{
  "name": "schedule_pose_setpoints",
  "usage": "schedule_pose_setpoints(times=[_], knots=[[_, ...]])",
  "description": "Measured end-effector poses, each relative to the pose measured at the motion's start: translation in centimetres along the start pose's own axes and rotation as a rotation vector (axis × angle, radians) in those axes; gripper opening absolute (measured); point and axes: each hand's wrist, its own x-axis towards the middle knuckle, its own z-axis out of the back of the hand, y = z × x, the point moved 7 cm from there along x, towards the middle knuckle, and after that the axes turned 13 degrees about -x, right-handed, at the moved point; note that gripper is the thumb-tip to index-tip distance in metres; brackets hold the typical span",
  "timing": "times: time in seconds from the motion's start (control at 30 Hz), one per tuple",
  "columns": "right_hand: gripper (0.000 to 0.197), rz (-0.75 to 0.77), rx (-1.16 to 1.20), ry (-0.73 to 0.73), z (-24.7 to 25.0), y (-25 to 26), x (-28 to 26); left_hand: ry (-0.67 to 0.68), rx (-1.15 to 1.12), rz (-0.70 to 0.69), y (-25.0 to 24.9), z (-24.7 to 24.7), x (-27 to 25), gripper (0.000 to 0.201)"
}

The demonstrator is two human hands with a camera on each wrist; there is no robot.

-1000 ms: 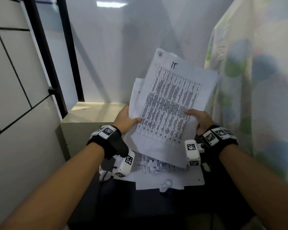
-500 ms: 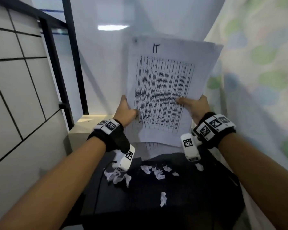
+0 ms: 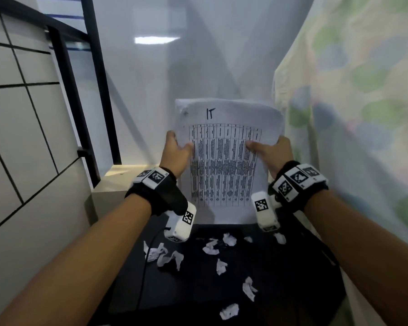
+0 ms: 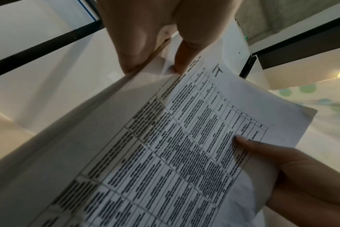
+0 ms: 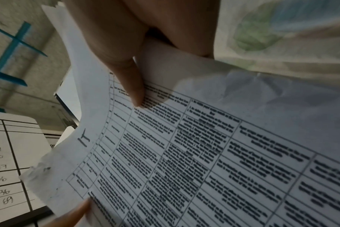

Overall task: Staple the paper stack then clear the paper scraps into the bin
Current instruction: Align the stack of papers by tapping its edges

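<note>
The paper stack (image 3: pixel 226 161), white sheets with a printed table and "IT" written at the top, stands upright with its bottom edge at the dark table (image 3: pixel 280 290). My left hand (image 3: pixel 176 151) grips its left edge, thumb on the front. My right hand (image 3: pixel 269 150) grips its right edge the same way. The left wrist view shows the stack (image 4: pixel 165 153) pinched between my thumb and fingers (image 4: pixel 138 50). In the right wrist view my thumb (image 5: pixel 132 86) presses on the front sheet (image 5: pixel 204 153). Several crumpled paper scraps (image 3: pixel 167 255) lie scattered on the table.
A black cable (image 3: pixel 144 267) runs over the table's left side. A beige box or ledge (image 3: pixel 113 184) stands behind the table at the left. A tiled wall (image 3: pixel 21 149) is on the left, and a patterned curtain (image 3: pixel 351 114) hangs on the right.
Both hands raised the stack off the table, turned it from tilted to upright, then lowered it with its bottom edge at the table. The scraps it had covered now show.
</note>
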Motion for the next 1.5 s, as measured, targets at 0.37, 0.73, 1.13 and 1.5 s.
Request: schedule_pose_setpoints(times=[0.37,0.73,1.13,1.5], knots=[[0.023,-0.042,-0.026,0.116,-1.9,-3.2,0.5,-0.009,-0.021,0.088,4.2,1.4,-0.4,0.044],[0.035,-0.063,-0.058,0.066,-2.3,-4.1,1.0,-0.038,-0.002,0.084,5.2,1.7,0.6,0.055],[0.07,0.036,0.056,-0.016,-2.1,-2.7,2.5,-0.027,0.002,0.021,4.3,0.5,1.4,0.055],[0.042,-0.006,-0.093,0.028,-3.3,-5.2,3.1,-0.03,-0.022,0.01,4.2,0.3,1.2,0.054]])
